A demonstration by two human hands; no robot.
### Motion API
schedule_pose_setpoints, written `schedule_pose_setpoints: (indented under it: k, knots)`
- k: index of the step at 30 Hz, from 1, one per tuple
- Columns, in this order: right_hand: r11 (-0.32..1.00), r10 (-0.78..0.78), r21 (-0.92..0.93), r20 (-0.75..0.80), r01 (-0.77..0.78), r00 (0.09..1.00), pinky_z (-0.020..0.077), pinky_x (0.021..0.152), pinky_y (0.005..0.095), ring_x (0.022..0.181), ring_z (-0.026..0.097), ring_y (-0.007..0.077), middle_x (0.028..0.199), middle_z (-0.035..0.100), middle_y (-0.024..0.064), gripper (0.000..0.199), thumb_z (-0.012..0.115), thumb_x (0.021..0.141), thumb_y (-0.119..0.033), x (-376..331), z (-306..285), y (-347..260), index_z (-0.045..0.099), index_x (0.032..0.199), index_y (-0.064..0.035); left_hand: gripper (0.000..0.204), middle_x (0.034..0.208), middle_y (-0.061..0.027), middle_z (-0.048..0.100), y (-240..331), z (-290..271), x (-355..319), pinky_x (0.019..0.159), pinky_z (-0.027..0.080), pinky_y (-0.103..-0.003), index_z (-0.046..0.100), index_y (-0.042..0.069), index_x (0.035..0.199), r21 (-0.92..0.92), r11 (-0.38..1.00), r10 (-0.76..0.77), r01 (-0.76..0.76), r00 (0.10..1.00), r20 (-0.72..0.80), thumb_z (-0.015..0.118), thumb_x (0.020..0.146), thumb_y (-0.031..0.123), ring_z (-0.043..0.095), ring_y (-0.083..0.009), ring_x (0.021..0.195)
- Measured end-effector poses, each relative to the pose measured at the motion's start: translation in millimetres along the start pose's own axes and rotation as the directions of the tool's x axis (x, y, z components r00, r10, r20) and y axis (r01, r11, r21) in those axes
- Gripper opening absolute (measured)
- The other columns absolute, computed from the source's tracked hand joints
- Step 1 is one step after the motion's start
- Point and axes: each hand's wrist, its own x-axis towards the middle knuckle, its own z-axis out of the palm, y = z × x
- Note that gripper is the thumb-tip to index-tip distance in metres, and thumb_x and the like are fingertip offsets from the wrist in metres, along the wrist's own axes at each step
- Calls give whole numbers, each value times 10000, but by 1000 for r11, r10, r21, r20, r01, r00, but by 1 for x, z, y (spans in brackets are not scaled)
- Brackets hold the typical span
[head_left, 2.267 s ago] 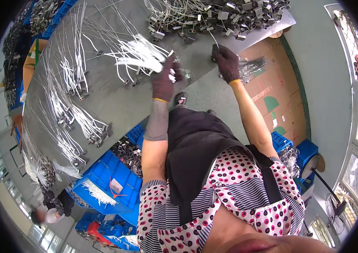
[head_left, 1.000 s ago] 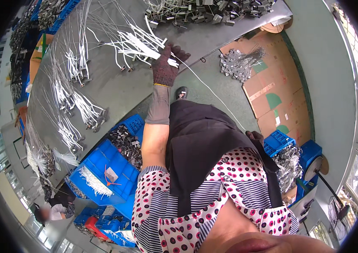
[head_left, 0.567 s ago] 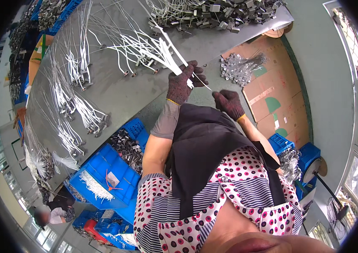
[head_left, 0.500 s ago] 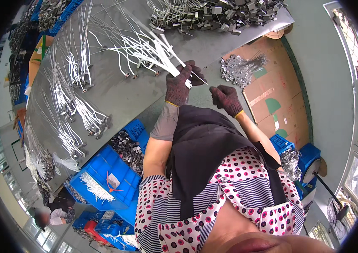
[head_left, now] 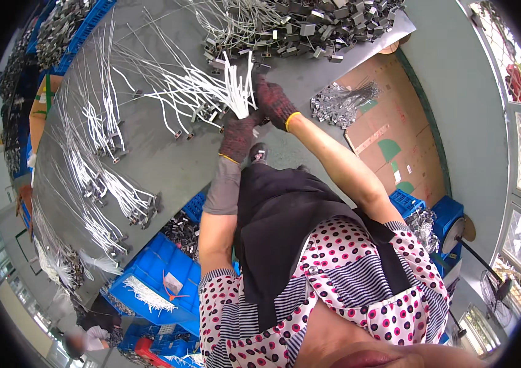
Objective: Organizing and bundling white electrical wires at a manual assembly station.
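My left hand [head_left: 237,138], in a dark knitted glove, is closed round the lower ends of a bundle of white tubes [head_left: 234,92]. The tubes fan upward over the grey metal table. My right hand [head_left: 276,103], gloved the same way, is against the right side of the bundle, its fingers bent beside one upright tube. What the right fingers grip, if anything, is hidden. Left of the bundle lie more wires in white sleeves [head_left: 177,92], with small metal pieces [head_left: 184,134] at their ends.
Metal parts with wires [head_left: 309,27] are heaped at the table's back. Several sleeved-wire bunches [head_left: 131,202] lie at left. A smaller wired-parts pile [head_left: 343,103] rests on cardboard [head_left: 389,129] at right. Blue bins [head_left: 177,264] stand below the table's edge; another person [head_left: 88,337] is at lower left.
My right hand has moved up and left from beside the thin wire to the bundle. My left hand has shifted down and left, and the tubes now stand more upright.
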Motion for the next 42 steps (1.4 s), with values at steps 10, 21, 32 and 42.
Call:
schedule_pose_setpoints:
  k: [10, 21, 32, 42]
  knots:
    - [247, -938, -885, -117, 395, 325, 514, 822, 435, 1026, 618, 328, 1107, 664, 91, 288, 722, 791, -168, 10, -95, -72, 657, 1071, -148, 307, 778, -32, 705, 2, -44, 14, 619, 523, -361, 720, -1, 895, 346, 872, -22, 347, 733, -680, 727, 850, 303, 649, -163, 640]
    - [727, -510, -635, -246, 260, 824, 540, 670, 360, 746, 693, 272, 899, 701, 166, 217, 651, 913, -224, -69, -149, -8, 672, 1042, -50, 365, 796, -126, 677, 28, 60, 20, 419, 541, -300, 606, -13, 1215, -566, 783, -367, 259, 926, -84, 659, 920, 196, 621, -162, 510]
    - [864, 481, 243, -136, -442, 866, 471, 560, 275, 607, 563, 111, 709, 644, 51, 247, 638, 962, -218, -326, -166, 203, 684, 952, 24, 202, 915, -162, 670, 5, 143, 44, 781, 617, -548, 616, -24, 1064, -875, 353, -193, 332, 941, 279, 672, 913, 97, 700, -334, 784]
    - [856, 405, -105, -472, -506, 783, 457, 592, 307, 618, 558, 134, 661, 633, 48, 351, 698, 889, -317, -393, -172, 240, 678, 783, 17, 255, 938, -147, 662, 22, 78, 26, 816, 593, -572, 584, 69, 1148, -897, 442, -194, -14, 975, -110, 656, 949, 211, 679, -292, 827]
